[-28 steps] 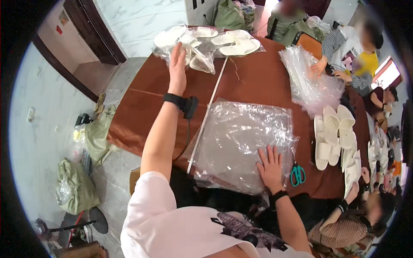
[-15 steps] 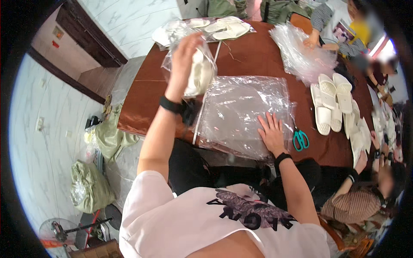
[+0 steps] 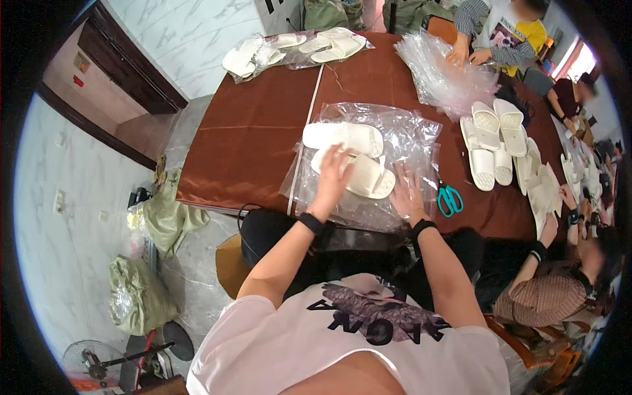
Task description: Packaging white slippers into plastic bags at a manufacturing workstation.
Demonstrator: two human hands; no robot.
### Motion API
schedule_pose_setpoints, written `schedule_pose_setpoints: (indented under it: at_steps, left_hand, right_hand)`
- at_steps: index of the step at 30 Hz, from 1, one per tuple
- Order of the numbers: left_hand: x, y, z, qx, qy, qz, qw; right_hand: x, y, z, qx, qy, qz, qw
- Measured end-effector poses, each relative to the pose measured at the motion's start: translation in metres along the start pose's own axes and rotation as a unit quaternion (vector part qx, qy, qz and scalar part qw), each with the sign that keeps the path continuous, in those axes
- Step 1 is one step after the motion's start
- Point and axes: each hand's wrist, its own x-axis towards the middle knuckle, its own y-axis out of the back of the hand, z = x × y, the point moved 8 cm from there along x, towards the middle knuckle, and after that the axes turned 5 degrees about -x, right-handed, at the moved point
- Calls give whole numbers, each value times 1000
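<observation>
A pair of white slippers [image 3: 365,174] lies side by side on a clear plastic bag [image 3: 411,125] in front of me; film also spreads to their left, but I cannot tell whether they are inside it. My left hand [image 3: 334,174] rests over the nearer slipper, its fingers apart and gripping nothing. At the right side of the film, my right hand [image 3: 408,191] is stretched out flat beside the slipper's toe end, with shiny plastic seemingly over its fingers. Teal-handled scissors [image 3: 449,200] lie just right of that hand.
Bagged white slippers [image 3: 253,56] sit along the far edge of the brown table [image 3: 237,131]. Across from me, a person's hands touch a heap of clear bags [image 3: 447,76]. More white slippers [image 3: 497,141] stand at the right, near another person.
My left hand has come down from the far left to the middle, and the slippers now lie before me on the plastic. My right hand stays on the film's right side.
</observation>
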Motion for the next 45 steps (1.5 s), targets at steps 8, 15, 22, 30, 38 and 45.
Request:
schedule_pose_setpoints:
  at_steps: [8, 15, 22, 30, 38, 45]
  left_hand:
    - [-47, -2, -61, 157, 50, 52, 985]
    - [-50, -5, -59, 181, 38, 53, 981]
    - [-58, -1, -76, 187, 69, 56, 978]
    - [-57, 0, -75, 186, 50, 77, 978]
    - [-56, -3, -73, 178, 48, 88, 979]
    - [-58, 0, -75, 176, 52, 88, 979]
  right_hand:
    - [3, -10, 24, 109, 26, 64, 992]
    - [-3, -24, 134, 583, -135, 243, 763]
    - [-38, 9, 110, 877, -232, 256, 335]
    - [-74, 12, 54, 870, -304, 205, 330]
    - [15, 80, 104, 694, -228, 237, 641]
    - [87, 269, 97, 369, -86, 156, 912]
